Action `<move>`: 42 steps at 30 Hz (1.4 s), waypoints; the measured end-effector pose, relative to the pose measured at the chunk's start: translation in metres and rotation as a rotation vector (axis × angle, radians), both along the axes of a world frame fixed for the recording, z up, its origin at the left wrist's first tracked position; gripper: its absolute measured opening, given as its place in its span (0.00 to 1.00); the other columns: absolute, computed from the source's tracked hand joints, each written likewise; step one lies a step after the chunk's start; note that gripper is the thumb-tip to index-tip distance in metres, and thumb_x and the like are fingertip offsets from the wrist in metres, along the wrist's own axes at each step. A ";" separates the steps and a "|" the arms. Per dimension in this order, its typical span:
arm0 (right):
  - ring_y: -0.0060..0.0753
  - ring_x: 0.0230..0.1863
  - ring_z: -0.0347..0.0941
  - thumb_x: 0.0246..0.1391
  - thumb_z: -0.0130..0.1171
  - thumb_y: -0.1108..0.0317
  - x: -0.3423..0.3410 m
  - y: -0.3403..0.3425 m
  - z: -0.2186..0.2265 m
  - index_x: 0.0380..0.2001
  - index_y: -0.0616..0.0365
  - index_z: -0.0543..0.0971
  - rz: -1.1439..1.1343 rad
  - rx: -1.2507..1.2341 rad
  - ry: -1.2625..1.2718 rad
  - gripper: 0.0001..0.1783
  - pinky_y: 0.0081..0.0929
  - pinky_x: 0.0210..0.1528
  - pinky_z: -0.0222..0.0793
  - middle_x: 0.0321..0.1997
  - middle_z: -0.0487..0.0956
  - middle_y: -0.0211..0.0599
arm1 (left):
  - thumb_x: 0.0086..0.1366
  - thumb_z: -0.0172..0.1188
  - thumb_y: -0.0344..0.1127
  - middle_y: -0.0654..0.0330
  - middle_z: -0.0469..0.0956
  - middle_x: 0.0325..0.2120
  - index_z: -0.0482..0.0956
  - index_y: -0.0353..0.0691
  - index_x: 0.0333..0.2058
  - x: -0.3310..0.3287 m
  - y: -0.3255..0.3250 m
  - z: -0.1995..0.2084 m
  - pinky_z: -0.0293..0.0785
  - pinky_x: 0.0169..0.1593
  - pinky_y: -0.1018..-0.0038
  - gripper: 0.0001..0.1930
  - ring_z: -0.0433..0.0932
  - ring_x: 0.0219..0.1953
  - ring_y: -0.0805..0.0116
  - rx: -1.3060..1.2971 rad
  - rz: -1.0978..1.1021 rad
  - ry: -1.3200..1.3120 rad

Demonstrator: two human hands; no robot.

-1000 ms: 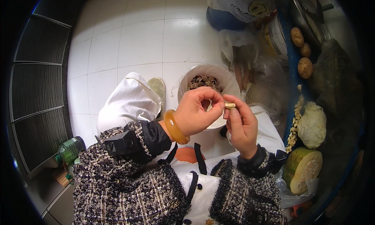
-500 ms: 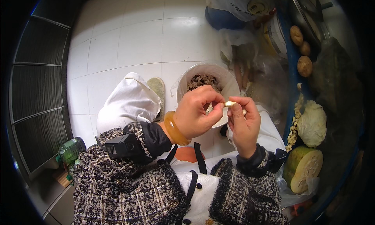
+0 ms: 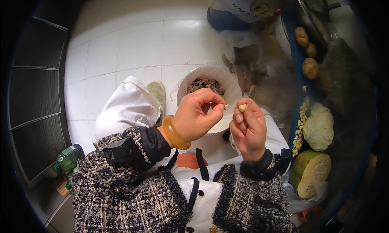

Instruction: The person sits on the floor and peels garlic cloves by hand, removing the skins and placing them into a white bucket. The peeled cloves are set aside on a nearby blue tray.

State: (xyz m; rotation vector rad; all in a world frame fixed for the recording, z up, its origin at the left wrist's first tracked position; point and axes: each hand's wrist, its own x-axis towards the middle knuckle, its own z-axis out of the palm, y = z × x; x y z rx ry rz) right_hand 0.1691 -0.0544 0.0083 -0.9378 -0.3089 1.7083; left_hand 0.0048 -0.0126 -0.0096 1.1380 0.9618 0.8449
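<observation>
Over a lined bin (image 3: 233, 89), my left hand (image 3: 197, 117), with an amber bangle (image 3: 173, 132) at its wrist, pinches a tiny pale piece (image 3: 225, 106) between thumb and finger; it looks like garlic skin. My right hand (image 3: 250, 131) grips a pale garlic clove (image 3: 242, 108) at the thumb and fingertips, with its other fingers curled in. A small gap separates the two hands. Dark brown scraps (image 3: 204, 84) lie inside the bin, partly hidden behind my left hand.
On the right, a row of garlic cloves (image 3: 299, 134) lies beside a pale round vegetable (image 3: 319, 127), a cut green melon or gourd (image 3: 311, 174) and several potatoes (image 3: 310, 68). Plastic bags and a blue container (image 3: 227, 19) stand farther off. Green bottles (image 3: 69, 157) are at left.
My hands have drawn apart. The left now carries off a small piece, while the clove stays in my right hand, turned more upright. The view has shifted slightly.
</observation>
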 end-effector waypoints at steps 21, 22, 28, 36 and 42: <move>0.25 0.27 0.64 0.66 0.41 0.58 0.005 0.002 0.000 0.35 0.57 0.72 -0.110 -0.037 0.029 0.16 0.22 0.29 0.60 0.34 0.72 0.37 | 0.70 0.42 0.54 0.70 0.69 0.27 0.72 0.40 0.39 -0.006 0.014 -0.006 0.62 0.31 0.82 0.22 0.62 0.23 0.81 -0.579 -0.217 -0.323; 0.20 0.24 0.63 0.65 0.44 0.59 0.005 0.003 -0.001 0.35 0.58 0.72 -0.079 -0.003 -0.023 0.14 0.17 0.25 0.58 0.28 0.71 0.31 | 0.70 0.39 0.55 0.65 0.72 0.33 0.71 0.38 0.42 -0.006 0.015 -0.007 0.66 0.35 0.80 0.24 0.67 0.28 0.79 -0.620 -0.237 -0.349; 0.07 0.17 0.54 0.57 0.60 0.69 -0.005 -0.003 -0.009 0.34 0.62 0.77 0.089 0.167 -0.757 0.07 0.10 0.18 0.49 0.16 0.66 0.17 | 0.71 0.38 0.54 0.60 0.75 0.40 0.70 0.38 0.46 -0.004 0.013 -0.008 0.72 0.47 0.76 0.24 0.75 0.41 0.73 -0.664 -0.228 -0.485; 0.17 0.18 0.67 0.48 0.61 0.76 -0.011 -0.004 -0.006 0.36 0.61 0.79 0.222 0.547 -1.303 0.09 0.16 0.22 0.62 0.27 0.79 0.34 | 0.72 0.40 0.51 0.56 0.75 0.45 0.68 0.38 0.50 -0.002 0.010 -0.006 0.71 0.49 0.76 0.22 0.75 0.46 0.72 -0.673 -0.215 -0.492; 0.15 0.28 0.74 0.53 0.59 0.76 -0.013 -0.006 -0.006 0.36 0.64 0.79 0.172 0.268 -0.870 0.07 0.17 0.27 0.67 0.30 0.80 0.30 | 0.71 0.43 0.46 0.59 0.75 0.42 0.69 0.39 0.49 0.000 0.006 0.001 0.71 0.49 0.78 0.18 0.75 0.44 0.74 -0.648 -0.141 -0.418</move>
